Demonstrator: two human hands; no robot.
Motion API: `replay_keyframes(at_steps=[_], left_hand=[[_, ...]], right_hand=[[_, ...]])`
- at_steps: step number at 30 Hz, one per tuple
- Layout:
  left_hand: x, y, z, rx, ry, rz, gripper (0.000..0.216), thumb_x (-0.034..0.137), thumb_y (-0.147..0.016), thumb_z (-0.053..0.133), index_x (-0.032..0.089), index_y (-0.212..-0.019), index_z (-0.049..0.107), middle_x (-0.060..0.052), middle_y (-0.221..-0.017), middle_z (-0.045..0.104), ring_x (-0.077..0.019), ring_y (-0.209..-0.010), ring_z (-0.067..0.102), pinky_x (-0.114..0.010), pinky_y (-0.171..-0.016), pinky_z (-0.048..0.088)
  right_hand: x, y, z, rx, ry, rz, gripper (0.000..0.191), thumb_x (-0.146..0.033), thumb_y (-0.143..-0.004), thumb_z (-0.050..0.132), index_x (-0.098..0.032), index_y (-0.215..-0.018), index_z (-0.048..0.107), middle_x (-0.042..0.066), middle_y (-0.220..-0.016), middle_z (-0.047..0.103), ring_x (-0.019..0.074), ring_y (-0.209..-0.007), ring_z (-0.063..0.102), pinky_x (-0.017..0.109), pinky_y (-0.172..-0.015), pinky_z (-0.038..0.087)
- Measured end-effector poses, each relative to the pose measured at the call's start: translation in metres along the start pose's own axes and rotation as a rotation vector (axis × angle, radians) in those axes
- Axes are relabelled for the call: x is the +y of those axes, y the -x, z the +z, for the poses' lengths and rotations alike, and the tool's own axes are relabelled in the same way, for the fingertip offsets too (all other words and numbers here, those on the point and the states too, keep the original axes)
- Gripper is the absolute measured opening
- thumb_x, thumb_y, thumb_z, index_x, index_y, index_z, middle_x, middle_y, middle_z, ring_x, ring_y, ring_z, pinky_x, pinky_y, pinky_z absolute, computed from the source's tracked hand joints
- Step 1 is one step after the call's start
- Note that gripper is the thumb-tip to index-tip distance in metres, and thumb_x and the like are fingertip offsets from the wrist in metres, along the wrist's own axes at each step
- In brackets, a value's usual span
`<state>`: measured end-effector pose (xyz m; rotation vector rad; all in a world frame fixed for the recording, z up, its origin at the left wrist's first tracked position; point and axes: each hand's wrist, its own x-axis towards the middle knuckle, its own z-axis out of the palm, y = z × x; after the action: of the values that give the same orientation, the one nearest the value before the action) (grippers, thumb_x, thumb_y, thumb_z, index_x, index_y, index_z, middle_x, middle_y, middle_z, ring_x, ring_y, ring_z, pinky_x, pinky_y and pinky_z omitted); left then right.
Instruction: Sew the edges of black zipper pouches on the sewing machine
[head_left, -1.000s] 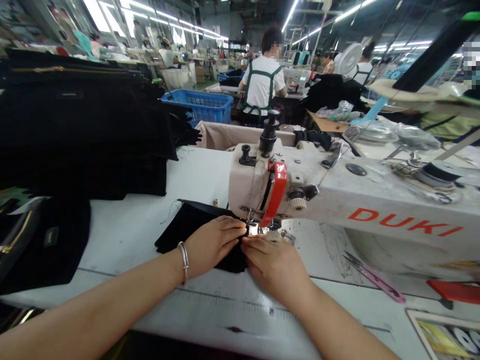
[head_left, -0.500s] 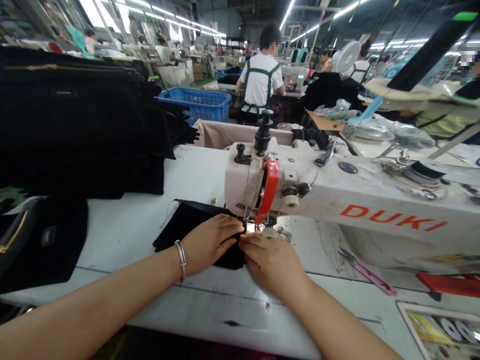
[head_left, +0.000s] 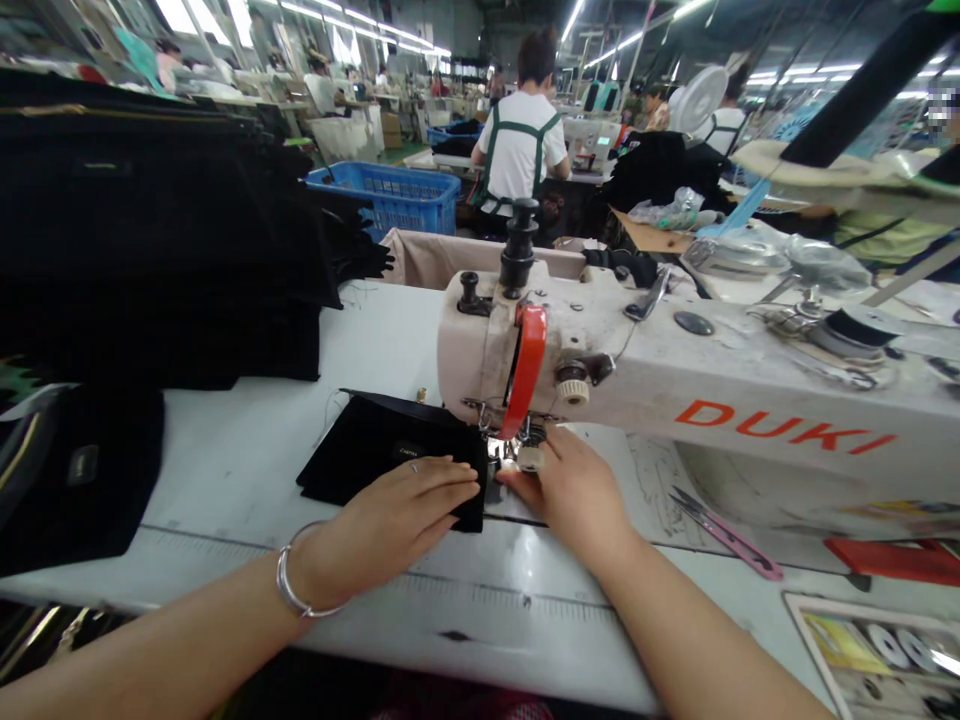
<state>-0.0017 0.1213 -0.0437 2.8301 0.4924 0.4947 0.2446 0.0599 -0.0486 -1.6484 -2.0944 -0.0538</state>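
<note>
A black fabric piece [head_left: 375, 430] with a small label lies flat on the machine bed, its right edge beside the needle area. My left hand [head_left: 405, 505] rests on its lower right part, fingers stretched out flat. Over the bed stands a white sewing machine [head_left: 637, 370] with a red guard [head_left: 526, 370] at its needle end. Just right of the presser foot [head_left: 495, 455] is my right hand [head_left: 577, 490], off the fabric. Its thumb points left, apart from the fingers, whose tips are partly hidden by the machine parts.
Black fabric pieces [head_left: 165, 250] are stacked high at the left, with another black piece [head_left: 82, 480] in front. Pink-handled thread snips [head_left: 727, 535] lie under the machine arm. A bobbin tray [head_left: 877, 640] is at lower right. Behind stand a blue basket [head_left: 397, 190] and a seated co-worker [head_left: 521, 140].
My right hand has left the fabric edge and moved right and up beside the presser foot. My left hand has slid down and back a little, uncovering the label.
</note>
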Motion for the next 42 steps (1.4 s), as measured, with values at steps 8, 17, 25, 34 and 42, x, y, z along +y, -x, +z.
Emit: replay_keyframes(at_steps=[8, 17, 25, 34, 42], left_hand=[[0.0, -0.001, 0.0, 0.111, 0.049, -0.061, 0.03, 0.024, -0.102, 0.045, 0.021, -0.129, 0.057, -0.003, -0.127, 0.063, -0.0156, -0.118, 0.059, -0.031, -0.104, 0.05], [0.004, 0.0, -0.001, 0.124, -0.17, 0.108, 0.036, 0.008, -0.098, 0.042, 0.012, -0.133, 0.052, -0.008, -0.134, 0.057, -0.0194, -0.126, 0.051, -0.036, -0.109, 0.047], [0.01, -0.01, 0.005, -0.021, -0.185, 0.168, 0.03, 0.007, -0.096, 0.043, 0.012, -0.122, 0.058, -0.007, -0.128, 0.061, -0.0199, -0.119, 0.055, -0.038, -0.109, 0.046], [-0.006, -0.017, 0.004, -0.087, -0.275, 0.235, 0.03, 0.01, -0.098, 0.043, 0.012, -0.125, 0.055, -0.007, -0.128, 0.06, -0.0197, -0.124, 0.052, -0.037, -0.113, 0.041], [-0.009, -0.009, 0.005, 0.068, -0.005, 0.274, 0.023, 0.008, -0.097, 0.047, 0.015, -0.117, 0.058, -0.005, -0.117, 0.063, -0.0153, -0.116, 0.055, -0.036, -0.113, 0.042]], right_hand=[[-0.005, 0.0, -0.002, 0.056, 0.026, -0.015, 0.009, -0.019, -0.095, 0.056, -0.015, -0.096, 0.063, 0.012, -0.099, 0.062, 0.0265, -0.092, 0.055, 0.039, -0.078, 0.049], [-0.025, 0.017, -0.006, -0.023, -0.286, -0.423, 0.013, -0.02, -0.097, 0.056, -0.018, -0.103, 0.067, 0.003, -0.102, 0.07, 0.0178, -0.094, 0.062, 0.033, -0.086, 0.052], [-0.03, 0.022, -0.006, -0.056, -0.327, -0.38, 0.014, -0.025, -0.095, 0.061, -0.018, -0.104, 0.068, 0.002, -0.095, 0.072, 0.0184, -0.09, 0.065, 0.034, -0.084, 0.053], [-0.028, 0.018, -0.012, -0.045, -0.343, -0.334, 0.013, -0.021, -0.095, 0.059, -0.017, -0.106, 0.066, 0.003, -0.102, 0.071, 0.0189, -0.093, 0.063, 0.035, -0.081, 0.049], [-0.023, 0.019, -0.013, -0.093, -0.31, -0.287, 0.014, -0.021, -0.096, 0.056, -0.019, -0.098, 0.07, 0.004, -0.088, 0.066, 0.0193, -0.08, 0.055, 0.036, -0.073, 0.046]])
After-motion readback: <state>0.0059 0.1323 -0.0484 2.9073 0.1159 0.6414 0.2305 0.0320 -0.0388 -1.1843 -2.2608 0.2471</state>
